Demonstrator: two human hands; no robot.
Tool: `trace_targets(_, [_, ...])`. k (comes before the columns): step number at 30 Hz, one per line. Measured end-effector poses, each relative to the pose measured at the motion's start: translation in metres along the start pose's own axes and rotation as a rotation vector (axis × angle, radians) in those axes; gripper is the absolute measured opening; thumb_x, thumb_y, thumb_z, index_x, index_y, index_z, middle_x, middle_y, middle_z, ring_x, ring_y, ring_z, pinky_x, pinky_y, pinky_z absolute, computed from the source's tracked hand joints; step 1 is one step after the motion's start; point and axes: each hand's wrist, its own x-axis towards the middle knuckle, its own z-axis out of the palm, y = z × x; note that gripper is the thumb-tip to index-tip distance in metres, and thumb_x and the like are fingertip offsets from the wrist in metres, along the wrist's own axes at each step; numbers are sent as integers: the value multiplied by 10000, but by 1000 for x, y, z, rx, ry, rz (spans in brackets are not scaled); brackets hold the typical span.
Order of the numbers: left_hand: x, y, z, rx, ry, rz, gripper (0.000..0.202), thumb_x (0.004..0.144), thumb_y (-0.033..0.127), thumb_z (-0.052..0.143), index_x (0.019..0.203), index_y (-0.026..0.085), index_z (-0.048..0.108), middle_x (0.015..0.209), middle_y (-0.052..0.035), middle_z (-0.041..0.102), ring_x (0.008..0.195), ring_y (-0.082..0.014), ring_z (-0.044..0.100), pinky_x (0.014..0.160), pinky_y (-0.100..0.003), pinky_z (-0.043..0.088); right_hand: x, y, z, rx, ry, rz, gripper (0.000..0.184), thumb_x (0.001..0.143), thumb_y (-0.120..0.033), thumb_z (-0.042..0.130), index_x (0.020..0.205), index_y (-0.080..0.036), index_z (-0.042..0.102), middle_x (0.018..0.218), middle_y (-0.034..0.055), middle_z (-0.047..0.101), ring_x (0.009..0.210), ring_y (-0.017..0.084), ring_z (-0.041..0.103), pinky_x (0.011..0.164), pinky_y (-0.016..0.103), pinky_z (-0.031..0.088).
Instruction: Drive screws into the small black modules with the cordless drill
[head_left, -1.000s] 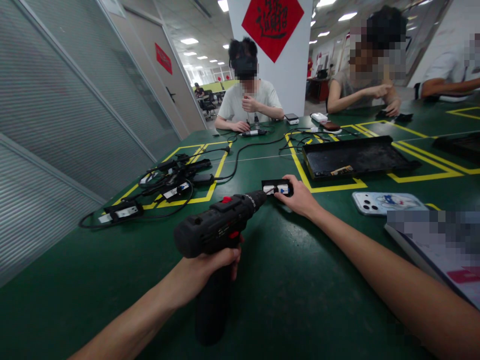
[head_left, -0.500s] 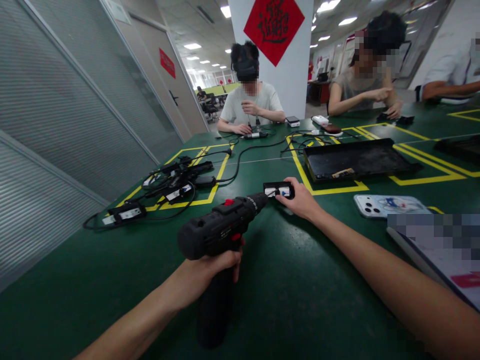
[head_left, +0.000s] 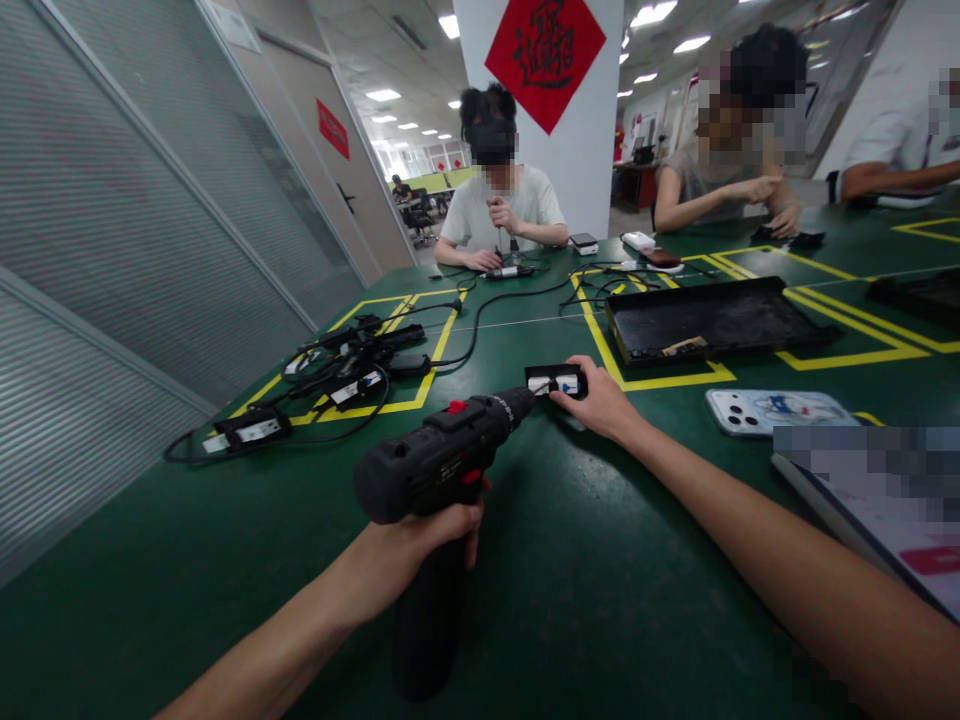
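Observation:
My left hand point(head_left: 420, 545) is wrapped round the grip of a black cordless screwdriver point(head_left: 439, 470) with red buttons. Its nose points away from me at a small black box with a white and blue label point(head_left: 553, 380) lying on the green table point(head_left: 225, 560). My right hand point(head_left: 596, 400) reaches across and pinches the right end of that box, holding it down. The driver's tip sits right at the box's near left side; the bit itself is too small to see.
A pile of black adapters and cables point(head_left: 337, 365) lies at the left inside yellow tape lines. A black tray point(head_left: 712, 318) is beyond my right hand, a white phone point(head_left: 772, 410) to its right. Three people sit across the table.
Almost nothing has moved. My view has shifted slightly, and the box and driver tip stay together. The person opposite has raised a hand a little.

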Motion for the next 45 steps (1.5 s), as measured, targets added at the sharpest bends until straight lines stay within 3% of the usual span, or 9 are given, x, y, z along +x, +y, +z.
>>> trace_targets(11, [1,-9,2,-17,38,2,311,797,352,524,1022,144,581,730,-34,613,680,-172,565,711,-329,442,1,2,2,-8,3,-9,473,755,-427,618,1149,-215,465,976,87,613,875,258,563,765,385,447])
trace_targets(37, [-4,8,2,50,-18,-36,359,794,359,516,1072,135,564,725,-42,622,713,-192,577,746,-356,439,1,1,1,-11,-7,-7,497,758,-459,611,1163,-216,455,971,85,613,868,259,564,767,395,449])
trace_targets(45, [-1,1,1,57,4,-17,329,797,354,514,1029,129,577,722,-44,626,701,-185,572,728,-343,443,1,0,1,-7,-7,-10,481,766,-450,603,1159,-216,457,977,88,611,879,259,563,774,392,446])
